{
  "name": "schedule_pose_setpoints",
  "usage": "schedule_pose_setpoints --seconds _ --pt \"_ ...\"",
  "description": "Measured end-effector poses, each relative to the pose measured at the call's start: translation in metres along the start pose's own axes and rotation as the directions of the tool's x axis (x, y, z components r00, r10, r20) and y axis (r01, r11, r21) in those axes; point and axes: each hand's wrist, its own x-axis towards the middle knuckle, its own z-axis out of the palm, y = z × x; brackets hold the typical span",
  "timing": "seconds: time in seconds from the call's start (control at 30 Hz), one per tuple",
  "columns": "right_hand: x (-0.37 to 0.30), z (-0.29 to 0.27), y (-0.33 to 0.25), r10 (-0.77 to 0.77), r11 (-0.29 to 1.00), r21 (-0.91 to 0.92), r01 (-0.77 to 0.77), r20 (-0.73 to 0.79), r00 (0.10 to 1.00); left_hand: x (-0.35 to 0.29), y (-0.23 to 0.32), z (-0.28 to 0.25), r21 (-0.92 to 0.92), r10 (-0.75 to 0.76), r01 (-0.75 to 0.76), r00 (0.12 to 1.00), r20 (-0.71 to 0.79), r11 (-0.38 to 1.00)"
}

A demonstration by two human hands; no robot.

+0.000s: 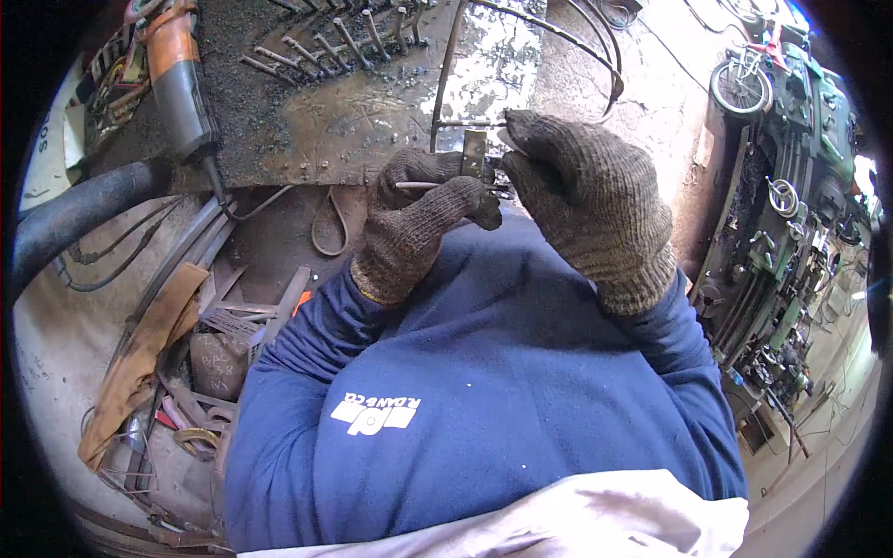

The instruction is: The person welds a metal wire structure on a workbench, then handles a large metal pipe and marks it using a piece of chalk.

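Note:
Both hands wear dark knitted work gloves and meet in front of my chest at the metal table's near edge. My left hand is closed round a small flat metal strip that stands up from its fingers. A thin light-coloured rod lies across the same hand, above the thumb. Close on the right, my right hand has its fingers bent together towards the strip's edge. What its fingertips pinch, if anything, is hidden by the glove.
The grimy metal table bears several short upright rods. An orange-and-grey power tool lies at its left, beside a thick dark hose. Scrap metal fills the lower left. Thin bent bars stand beyond my hands; machinery lines the right.

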Motion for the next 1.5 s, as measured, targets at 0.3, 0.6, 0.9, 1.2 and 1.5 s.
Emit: schedule_pose_setpoints --seconds 0.3,0.6,0.9,1.2,1.5 --pt "-0.011 0.009 0.015 0.064 0.976 0.215 -0.022 -0.192 0.979 -0.002 -0.009 0.006 -0.074 0.065 -0.067 0.998 -0.025 0.995" --pt "0.001 0.018 0.007 -0.019 0.986 0.158 0.042 -0.145 0.989 -0.008 0.006 -0.013 0.625 0.305 -0.361 0.931 0.2 0.692" --pt "-0.02 0.005 0.017 0.116 0.972 0.222 -0.074 -0.18 0.977 -0.001 0.001 0.008 -0.046 -0.04 0.038 0.998 -0.043 0.998" --pt "-0.031 -0.004 0.023 0.237 0.935 0.284 -0.215 -0.044 0.971 0.009 -0.004 0.024 0.005 -0.125 0.127 0.983 -0.134 0.992" --pt "-0.03 0.003 0.028 0.156 0.945 0.3 -0.129 -0.069 0.985 0.004 -0.01 0.024 0.359 0.054 0.0 0.989 -0.141 0.933"
